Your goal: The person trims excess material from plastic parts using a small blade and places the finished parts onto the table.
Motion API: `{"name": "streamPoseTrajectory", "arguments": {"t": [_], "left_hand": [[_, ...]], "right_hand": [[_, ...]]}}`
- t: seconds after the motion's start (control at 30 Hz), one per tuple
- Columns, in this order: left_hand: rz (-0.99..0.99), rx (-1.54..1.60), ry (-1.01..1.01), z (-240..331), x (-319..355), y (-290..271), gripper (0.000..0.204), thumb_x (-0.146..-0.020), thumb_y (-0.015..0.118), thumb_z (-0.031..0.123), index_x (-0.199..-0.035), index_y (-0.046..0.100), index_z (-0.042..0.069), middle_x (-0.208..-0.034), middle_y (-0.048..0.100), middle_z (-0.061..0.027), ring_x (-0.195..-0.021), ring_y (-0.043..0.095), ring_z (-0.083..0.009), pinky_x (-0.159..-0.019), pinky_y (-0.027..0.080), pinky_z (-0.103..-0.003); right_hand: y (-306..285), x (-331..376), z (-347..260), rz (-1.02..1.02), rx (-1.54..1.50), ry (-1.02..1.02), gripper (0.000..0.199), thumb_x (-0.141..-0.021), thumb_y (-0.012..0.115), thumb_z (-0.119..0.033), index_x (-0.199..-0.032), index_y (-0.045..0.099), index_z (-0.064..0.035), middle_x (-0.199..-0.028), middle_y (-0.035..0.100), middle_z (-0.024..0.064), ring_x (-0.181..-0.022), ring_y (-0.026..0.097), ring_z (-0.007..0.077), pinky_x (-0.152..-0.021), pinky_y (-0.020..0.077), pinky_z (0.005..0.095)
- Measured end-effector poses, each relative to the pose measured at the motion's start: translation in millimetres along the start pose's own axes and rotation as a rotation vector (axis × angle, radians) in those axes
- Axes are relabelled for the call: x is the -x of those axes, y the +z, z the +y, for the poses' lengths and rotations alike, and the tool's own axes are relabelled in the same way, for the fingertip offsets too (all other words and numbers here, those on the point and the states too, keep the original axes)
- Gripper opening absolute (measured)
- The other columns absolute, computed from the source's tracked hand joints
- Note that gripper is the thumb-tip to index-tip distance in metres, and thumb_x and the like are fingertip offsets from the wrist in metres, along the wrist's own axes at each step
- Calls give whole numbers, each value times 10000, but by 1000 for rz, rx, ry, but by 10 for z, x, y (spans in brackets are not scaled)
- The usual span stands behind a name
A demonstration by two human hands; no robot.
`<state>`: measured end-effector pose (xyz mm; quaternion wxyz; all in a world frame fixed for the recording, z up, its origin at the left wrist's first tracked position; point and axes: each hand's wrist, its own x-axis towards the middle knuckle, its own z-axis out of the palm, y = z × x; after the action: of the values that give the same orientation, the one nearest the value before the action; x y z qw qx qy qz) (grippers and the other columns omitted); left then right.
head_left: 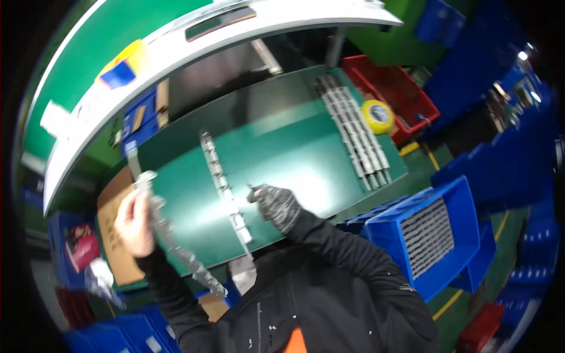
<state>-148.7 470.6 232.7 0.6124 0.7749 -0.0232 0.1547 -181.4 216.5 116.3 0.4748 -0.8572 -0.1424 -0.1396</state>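
My left hand (pixel 135 220), bare, is closed on a long translucent plastic strip (pixel 176 244) with raised lumps along it. The strip slants from the table's far left side down toward my body. My right hand (pixel 278 207), in a grey patterned glove, is drawn in above the front of the green table (pixel 276 147). Its fingers are curled together at a small dark bit, too blurred to name. Between my hands lies a narrow strip of whitish segments (pixel 225 189), touched by neither hand.
Several similar segmented strips (pixel 353 132) lie side by side at the right, next to a yellow tape roll (pixel 377 116) and a red bin (pixel 391 94). A blue crate (pixel 385 247) holds rows of grey parts. Cardboard (pixel 115 226) stands at the left edge. A white shelf (pixel 294 19) spans the back.
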Motion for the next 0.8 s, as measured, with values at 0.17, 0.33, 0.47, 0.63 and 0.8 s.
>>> {"name": "streamPoseTrajectory", "arguments": {"t": [0.17, 0.33, 0.47, 0.63, 0.8], "left_hand": [[-380, -133, -309, -300, 386, 668, 226, -771, 609, 201, -709, 597, -15, -622, 571, -23, -556, 485, -59, -517, 387, -201], [-434, 341, -574, -452, 590, 682, 236, -833, 539, 209, -914, 585, -8, -728, 573, -33, -547, 538, -75, -515, 452, -201], [-419, 361, -645, -506, 607, 677, 237, -831, 540, 209, -904, 583, -13, -735, 566, -36, -532, 539, -79, -495, 458, -205], [-462, 403, -679, -588, 629, 665, 239, -828, 541, 209, -901, 585, -15, -689, 544, -24, -522, 544, -82, -472, 447, -194], [-480, 387, -705, -580, 628, 689, 238, -830, 532, 211, -883, 588, -14, -666, 540, -19, -509, 540, -78, -464, 443, -189]], "right_hand": [[-168, 77, -168, -195, -189, -59, 143, -780, 512, -149, -852, 579, -46, -736, 549, 130, -660, 552, 268, -589, 441, 345], [-114, 74, -294, -294, -205, 36, 136, -762, 586, -145, -803, 590, -15, -676, 538, 104, -620, 522, 221, -581, 410, 309], [-43, 57, -300, -350, -265, 103, 139, -769, 586, -150, -802, 592, -15, -632, 529, 98, -565, 511, 195, -542, 403, 295], [-40, 50, -339, -397, -215, 236, 244, -794, 552, -249, -812, 595, -10, -724, 565, 155, -667, 558, 282, -607, 431, 354], [-104, 30, -330, -471, -236, 284, 223, -792, 553, -234, -807, 598, -16, -723, 568, 153, -666, 558, 277, -606, 434, 345]]}}
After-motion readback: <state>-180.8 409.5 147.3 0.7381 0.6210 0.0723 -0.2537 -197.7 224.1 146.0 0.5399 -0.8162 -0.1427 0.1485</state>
